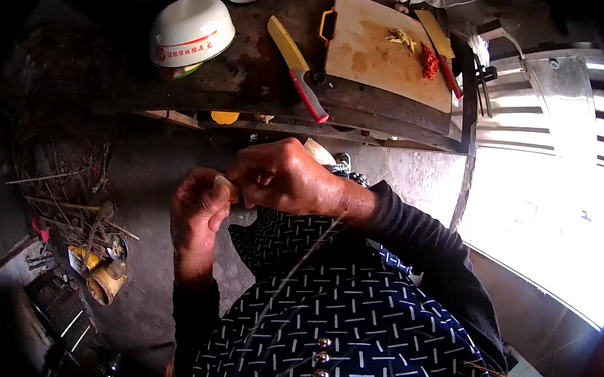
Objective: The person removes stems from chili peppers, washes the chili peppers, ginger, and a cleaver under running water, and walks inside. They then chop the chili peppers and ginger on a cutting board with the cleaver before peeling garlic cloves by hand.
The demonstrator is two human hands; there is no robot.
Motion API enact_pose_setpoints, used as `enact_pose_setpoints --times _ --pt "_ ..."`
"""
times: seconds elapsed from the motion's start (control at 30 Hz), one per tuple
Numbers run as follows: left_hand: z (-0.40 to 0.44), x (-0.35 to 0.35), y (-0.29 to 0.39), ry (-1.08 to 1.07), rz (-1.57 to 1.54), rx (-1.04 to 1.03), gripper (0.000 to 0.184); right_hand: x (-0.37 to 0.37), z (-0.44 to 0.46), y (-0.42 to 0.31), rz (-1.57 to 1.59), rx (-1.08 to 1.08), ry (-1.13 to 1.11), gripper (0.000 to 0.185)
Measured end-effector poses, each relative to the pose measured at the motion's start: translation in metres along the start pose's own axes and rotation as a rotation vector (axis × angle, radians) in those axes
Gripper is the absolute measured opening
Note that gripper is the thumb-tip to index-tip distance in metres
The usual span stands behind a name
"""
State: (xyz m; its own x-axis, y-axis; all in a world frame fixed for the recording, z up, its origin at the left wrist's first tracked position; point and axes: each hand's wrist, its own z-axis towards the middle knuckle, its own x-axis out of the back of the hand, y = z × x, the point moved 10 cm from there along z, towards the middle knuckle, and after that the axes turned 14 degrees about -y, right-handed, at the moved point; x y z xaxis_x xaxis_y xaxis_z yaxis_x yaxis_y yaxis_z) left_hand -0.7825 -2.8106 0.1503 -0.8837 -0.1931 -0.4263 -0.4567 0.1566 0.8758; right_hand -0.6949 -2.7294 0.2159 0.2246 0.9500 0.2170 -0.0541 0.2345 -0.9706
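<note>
My left hand (200,206) and my right hand (282,175) meet in front of my body, below the table's front edge. Both have their fingers closed in a pinch. A small pale piece (225,182) shows between the left fingertips, too small to name. The right fingers touch it or lie right beside it; what they grip is hidden. On the table above lie a yellow-bladed knife (288,44) and a cutting board (366,44) bearing chopped red pieces (429,62) and pale yellow-green pieces (402,38).
A white bowl (192,32) stands on the dark wooden table (246,81). A second knife (436,36) lies on the board's right side. Sticks (79,206) and a tipped container (107,281) are on the floor at left. Bright slatted opening at right.
</note>
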Motion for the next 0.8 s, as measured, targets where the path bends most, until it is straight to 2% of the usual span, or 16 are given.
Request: enact_pose_setpoints --times 0.07,0.1,0.13,0.23,0.67,0.8 --pt "0.0 0.0 -0.003 0.055 -0.053 0.004 0.023 0.003 -0.001 0.001 0.05 -0.069 -0.022 0.016" --pt "-0.002 0.004 -0.006 0.107 -0.104 0.013 0.022 -0.005 -0.005 0.023 0.402 -0.175 0.015 0.019" --pt "0.004 0.0 -0.007 0.016 -0.148 0.002 0.021 -0.008 -0.007 0.028 0.511 -0.2 0.021 0.016" --pt "0.011 -0.008 0.004 -0.047 -0.196 -0.089 0.02 -0.008 -0.007 0.021 0.604 -0.232 -0.001 0.016" --pt "0.008 -0.011 0.003 -0.128 -0.175 -0.005 0.019 -0.01 -0.009 0.02 0.477 -0.234 -0.078 0.014" --pt "0.008 -0.009 0.001 -0.131 -0.111 0.023 0.018 -0.006 -0.007 0.01 0.282 -0.193 -0.093 0.01"
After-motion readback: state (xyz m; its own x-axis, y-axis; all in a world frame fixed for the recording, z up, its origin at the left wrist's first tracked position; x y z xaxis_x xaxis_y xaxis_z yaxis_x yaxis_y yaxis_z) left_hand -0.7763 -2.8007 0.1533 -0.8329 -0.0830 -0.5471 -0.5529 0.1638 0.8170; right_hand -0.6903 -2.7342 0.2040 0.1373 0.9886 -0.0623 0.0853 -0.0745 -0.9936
